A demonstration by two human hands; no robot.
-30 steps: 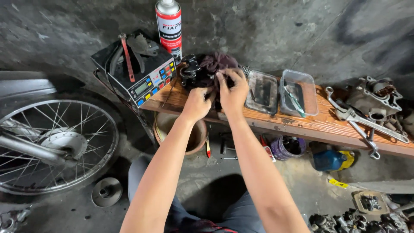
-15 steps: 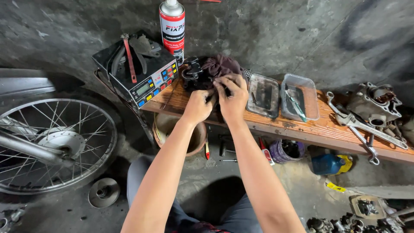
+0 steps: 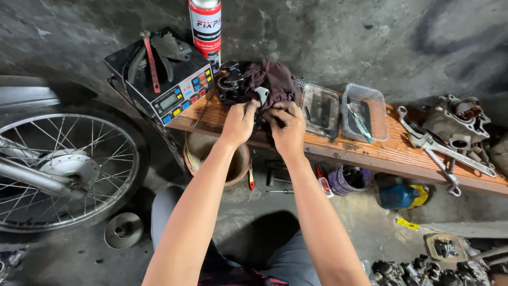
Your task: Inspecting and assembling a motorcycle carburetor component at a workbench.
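My left hand [image 3: 238, 123] and my right hand [image 3: 287, 128] are close together over a low wooden bench [image 3: 391, 156]. Both grip a dark maroon rag [image 3: 272, 80] that is bunched over a black metal engine part [image 3: 231, 83]. A small bright metal piece [image 3: 262, 94] pokes out of the rag just above my fingers. What my fingers pinch under the cloth is hidden.
A black battery charger [image 3: 168, 83] with coloured buttons and a red spray can [image 3: 206, 27] stand at the bench's left end. Two clear plastic trays [image 3: 343, 112], wrenches [image 3: 444, 153] and an engine casting [image 3: 455, 123] lie to the right. A spoked wheel [image 3: 55, 169] is at left, a bowl [image 3: 207, 153] below.
My hands have shifted slightly nearer on the bench and lower on the rag. The view has tilted down a little.
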